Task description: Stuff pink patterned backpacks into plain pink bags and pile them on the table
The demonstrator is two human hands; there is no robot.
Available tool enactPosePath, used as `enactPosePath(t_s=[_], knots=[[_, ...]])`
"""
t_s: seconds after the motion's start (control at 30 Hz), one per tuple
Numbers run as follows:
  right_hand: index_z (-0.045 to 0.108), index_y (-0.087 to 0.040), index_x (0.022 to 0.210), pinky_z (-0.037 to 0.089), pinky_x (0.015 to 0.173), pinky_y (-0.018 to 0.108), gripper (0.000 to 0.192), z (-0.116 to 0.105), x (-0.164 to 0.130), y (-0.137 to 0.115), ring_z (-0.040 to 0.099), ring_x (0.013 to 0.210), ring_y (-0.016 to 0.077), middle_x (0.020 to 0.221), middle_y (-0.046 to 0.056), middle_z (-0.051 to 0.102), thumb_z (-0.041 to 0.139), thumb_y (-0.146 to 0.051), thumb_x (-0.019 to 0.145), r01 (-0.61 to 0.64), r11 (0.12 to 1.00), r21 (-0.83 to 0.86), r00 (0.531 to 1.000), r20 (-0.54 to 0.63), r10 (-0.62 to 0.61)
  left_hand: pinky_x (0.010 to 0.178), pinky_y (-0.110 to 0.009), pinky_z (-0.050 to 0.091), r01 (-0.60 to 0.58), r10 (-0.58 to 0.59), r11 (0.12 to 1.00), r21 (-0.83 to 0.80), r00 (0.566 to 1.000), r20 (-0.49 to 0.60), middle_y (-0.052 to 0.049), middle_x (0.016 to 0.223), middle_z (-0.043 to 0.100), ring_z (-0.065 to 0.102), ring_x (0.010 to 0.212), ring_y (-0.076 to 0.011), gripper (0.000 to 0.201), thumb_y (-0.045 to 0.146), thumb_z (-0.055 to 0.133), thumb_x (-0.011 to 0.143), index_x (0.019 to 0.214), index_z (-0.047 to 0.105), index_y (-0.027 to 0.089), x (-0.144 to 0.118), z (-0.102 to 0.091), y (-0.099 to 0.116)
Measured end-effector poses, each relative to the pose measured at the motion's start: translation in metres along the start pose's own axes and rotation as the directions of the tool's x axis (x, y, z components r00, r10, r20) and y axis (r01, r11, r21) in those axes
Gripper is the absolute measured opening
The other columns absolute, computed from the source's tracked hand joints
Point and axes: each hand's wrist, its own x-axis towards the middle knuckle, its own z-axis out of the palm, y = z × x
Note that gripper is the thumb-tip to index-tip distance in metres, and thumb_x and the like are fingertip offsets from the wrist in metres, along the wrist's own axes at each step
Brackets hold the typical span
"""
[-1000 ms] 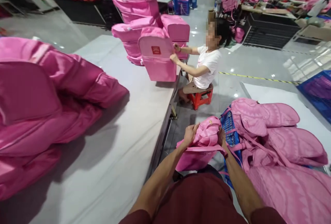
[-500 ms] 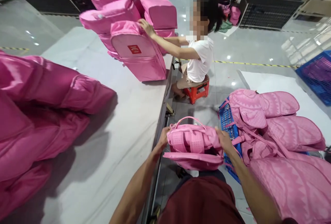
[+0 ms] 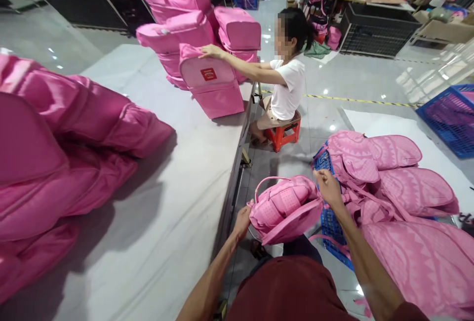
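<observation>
I hold a pink backpack [image 3: 285,207] over my lap, its padded back and shoulder straps facing up, tilted with the right side higher. My left hand [image 3: 242,221] grips its lower left edge. My right hand [image 3: 328,187] is closed on its upper right corner. The bag hangs in the gap between the white table [image 3: 177,173] on my left and a heap of pink patterned backpacks [image 3: 392,178] on my right.
A blue crate [image 3: 328,222] sits under the heap at my right. Shiny magenta bags [image 3: 55,153] are piled on the table's left. A person in a white shirt [image 3: 287,89] on a red stool [image 3: 283,133] handles a pink bag [image 3: 213,84] at the table's far end.
The backpack has tilted: my right hand rose with its corner and my left hand dropped. The other person's hand moved along the top of the upright pink bag.
</observation>
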Motion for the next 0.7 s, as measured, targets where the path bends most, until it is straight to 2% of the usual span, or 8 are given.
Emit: enactPosePath(t_s=[0.13, 0.23, 0.33, 0.4, 0.5, 0.6, 0.67, 0.7], knots=[[0.078, -0.029, 0.13, 0.045, 0.076, 0.035, 0.061, -0.016, -0.096, -0.037, 0.076, 0.084, 0.0292, 0.09, 0.008, 0.081, 0.048, -0.078, 0.108, 0.07, 0.934, -0.349, 0.98, 0.2, 0.002, 0.065, -0.029, 0.043, 0.039, -0.035, 0.998, -0.05, 0.996, 0.08, 0.001, 0.06, 0.056, 0.048, 0.065, -0.0163, 0.068, 0.085, 0.081, 0.068, 0.062, 0.059, 0.021, -0.035, 0.018, -0.041], [0.054, -0.027, 0.169, 0.047, 0.076, 0.035, 0.071, -0.007, -0.151, -0.037, 0.077, 0.081, 0.0309, 0.088, 0.007, 0.081, 0.061, -0.06, 0.107, 0.002, 0.887, -0.463, 0.96, 0.25, 0.129, 0.077, -0.036, 0.055, 0.051, -0.038, 0.996, -0.076, 0.986, 0.162, -0.005, 0.075, 0.071, 0.061, 0.075, -0.0226, 0.068, 0.086, 0.078, 0.07, 0.074, 0.069, 0.019, -0.054, 0.027, -0.063], [0.033, -0.02, 0.181, 0.052, 0.081, 0.036, 0.074, -0.01, -0.163, -0.003, 0.079, 0.086, 0.0291, 0.112, 0.013, 0.084, 0.043, -0.033, 0.108, -0.141, 0.904, -0.403, 0.977, 0.093, 0.194, 0.1, -0.047, 0.059, 0.081, -0.052, 0.993, -0.089, 0.957, 0.284, -0.011, 0.096, 0.082, 0.074, 0.097, -0.0318, 0.074, 0.092, 0.078, 0.068, 0.088, 0.076, 0.02, -0.064, 0.028, -0.077], [0.028, -0.017, 0.182, 0.055, 0.091, 0.038, 0.079, -0.019, -0.156, 0.025, 0.079, 0.111, 0.0316, 0.145, 0.02, 0.075, 0.04, -0.027, 0.105, -0.269, 0.909, -0.319, 0.962, -0.126, 0.241, 0.103, -0.051, 0.06, 0.102, -0.074, 0.992, -0.07, 0.942, 0.328, -0.013, 0.097, 0.083, 0.076, 0.103, -0.0354, 0.077, 0.093, 0.078, 0.065, 0.091, 0.077, 0.021, -0.065, 0.029, -0.083], [0.03, -0.007, 0.179, 0.052, 0.114, 0.042, 0.083, -0.024, -0.142, 0.053, 0.06, 0.152, 0.0373, 0.171, 0.029, 0.052, 0.051, -0.032, 0.103, -0.569, 0.819, -0.07, 0.773, -0.384, 0.504, 0.095, -0.053, 0.063, 0.099, -0.09, 0.995, -0.013, 0.946, 0.311, -0.014, 0.091, 0.081, 0.078, 0.101, -0.0382, 0.079, 0.095, 0.077, 0.059, 0.085, 0.073, 0.02, -0.063, 0.03, -0.087], [0.055, 0.009, 0.158, 0.054, 0.112, 0.05, 0.077, -0.008, -0.132, 0.052, 0.067, 0.143, 0.0463, 0.15, 0.043, 0.063, 0.051, -0.05, 0.108, -0.74, 0.658, 0.142, 0.582, -0.355, 0.732, 0.095, -0.054, 0.064, -0.004, -0.014, 0.996, 0.093, 0.982, 0.187, -0.02, 0.108, 0.083, 0.078, 0.111, -0.0422, 0.081, 0.094, 0.069, 0.067, 0.096, 0.075, 0.019, -0.06, 0.023, -0.077], [0.072, 0.006, 0.136, 0.058, 0.102, 0.047, 0.077, 0.006, -0.126, 0.036, 0.075, 0.127, 0.0455, 0.131, 0.04, 0.074, 0.045, -0.062, 0.11, -0.725, 0.659, 0.2, 0.582, -0.334, 0.741, 0.108, -0.057, 0.061, -0.185, 0.183, 0.963, 0.197, 0.983, 0.029, -0.021, 0.131, 0.08, 0.074, 0.128, -0.0426, 0.076, 0.086, 0.06, 0.085, 0.117, 0.077, 0.019, -0.062, 0.016, -0.058], [0.077, 0.0, 0.125, 0.059, 0.098, 0.044, 0.075, 0.011, -0.122, 0.024, 0.077, 0.121, 0.0425, 0.124, 0.036, 0.078, 0.042, -0.065, 0.109, -0.684, 0.694, 0.223, 0.616, -0.333, 0.714, 0.115, -0.058, 0.058, -0.293, 0.313, 0.921, 0.257, 0.949, -0.04, -0.021, 0.138, 0.078, 0.072, 0.134, -0.0412, 0.07, 0.078, 0.056, 0.095, 0.127, 0.075, 0.019, -0.064, 0.014, -0.046]])
